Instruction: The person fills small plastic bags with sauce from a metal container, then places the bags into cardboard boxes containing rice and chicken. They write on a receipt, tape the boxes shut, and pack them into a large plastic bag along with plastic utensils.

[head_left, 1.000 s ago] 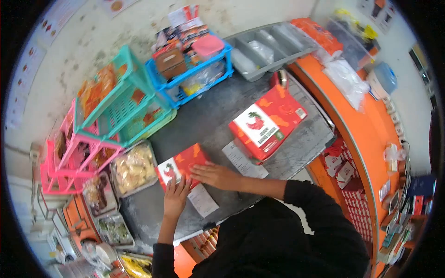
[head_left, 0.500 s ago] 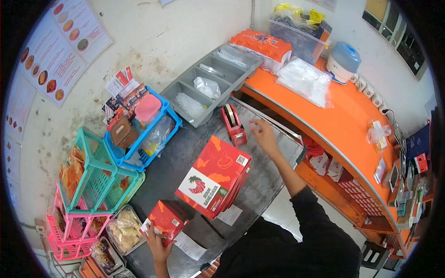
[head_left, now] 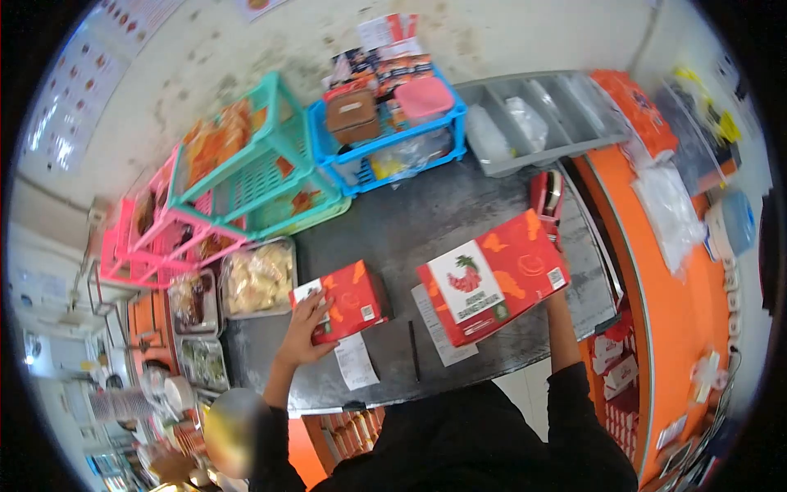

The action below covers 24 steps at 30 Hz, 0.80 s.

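My left hand (head_left: pixel 305 334) grips the left end of a small red food box (head_left: pixel 351 299), its fingers over the printed top and its thumb by the near edge. A larger red food box (head_left: pixel 512 275) with a white label panel stands to the right. My right hand is at that box's right side; its wrist (head_left: pixel 561 316) shows, but the fingers are hidden behind the box. A paper receipt (head_left: pixel 357 362) lies in front of the small box and another receipt (head_left: pixel 449 348) lies partly beneath the large one. Between them is a thin black pen (head_left: pixel 414 351).
A red tape dispenser (head_left: pixel 547 195) stands behind the large box. Along the wall are a grey divided tray (head_left: pixel 566 148), a blue basket (head_left: pixel 385 168), green baskets (head_left: pixel 254 184) and pink baskets (head_left: pixel 143 266). A metal tray (head_left: pixel 258 279) of bagged food sits left. An orange counter (head_left: pixel 648 328) runs along the right.
The view has swung left. My right hand has come from beside the tape dispenser to the large box's right side. My left hand stays on the small box.
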Motion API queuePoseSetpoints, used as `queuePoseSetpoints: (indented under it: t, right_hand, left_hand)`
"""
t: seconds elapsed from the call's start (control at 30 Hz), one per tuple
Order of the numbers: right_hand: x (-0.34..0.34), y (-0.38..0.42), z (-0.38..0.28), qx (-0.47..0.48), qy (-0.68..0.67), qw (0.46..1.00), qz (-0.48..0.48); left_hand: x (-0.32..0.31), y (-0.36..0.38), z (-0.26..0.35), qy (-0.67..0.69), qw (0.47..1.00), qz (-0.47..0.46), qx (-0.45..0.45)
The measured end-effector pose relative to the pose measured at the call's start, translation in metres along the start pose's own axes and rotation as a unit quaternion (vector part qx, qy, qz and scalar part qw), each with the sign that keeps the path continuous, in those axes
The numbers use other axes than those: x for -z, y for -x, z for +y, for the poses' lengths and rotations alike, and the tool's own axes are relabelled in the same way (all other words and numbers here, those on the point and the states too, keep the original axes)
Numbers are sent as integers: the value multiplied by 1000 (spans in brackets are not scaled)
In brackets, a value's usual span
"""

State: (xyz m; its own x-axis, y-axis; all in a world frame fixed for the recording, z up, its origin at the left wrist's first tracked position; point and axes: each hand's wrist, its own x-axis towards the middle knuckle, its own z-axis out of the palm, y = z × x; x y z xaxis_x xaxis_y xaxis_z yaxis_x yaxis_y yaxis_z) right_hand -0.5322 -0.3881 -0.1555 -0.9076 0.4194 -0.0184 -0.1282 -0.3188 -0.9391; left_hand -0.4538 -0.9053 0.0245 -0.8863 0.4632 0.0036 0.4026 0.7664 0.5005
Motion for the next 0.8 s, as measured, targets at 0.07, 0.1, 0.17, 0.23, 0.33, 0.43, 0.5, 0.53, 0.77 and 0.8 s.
queuePoseSetpoints:
  t: [0.07,0.1,0.17,0.23,0.33,0.43,0.5,0.53,0.77,0.8]
  right_hand:
    - [33,-1,28,47,-1,999,-1]
    - [56,2,40,89,-4,995,-42]
    - [44,18,12,117,119,985,40]
    - [-26,63,-85,154,279,928,196]
    - [-72,145,-142,294,388,840,241]
    - [-104,218,-135,451,469,757,64]
    - [-158,249,-128,410,424,790,-163]
    - [-194,254,-122,327,377,835,-231]
    - [-293,198,-66,299,495,687,-439]
    - [-289,194,-56,284,466,698,-464]
  left_hand:
    - [14,-4,-6,12,999,-36,7]
    - [20,-7,-7,23,997,-75,3]
    - [28,-12,-2,-43,997,-58,-1]
    - [27,-16,-5,-85,995,-43,-9]
    - [30,-19,-12,-53,997,-46,-31]
    - [33,-16,-15,-59,994,-60,-67]
    - [31,-13,-17,-61,993,-51,-89]
    - [30,-12,-17,-68,991,-42,-108]
    - [26,-3,-21,-161,982,-55,-76]
    - [31,-3,-21,-145,983,-78,-80]
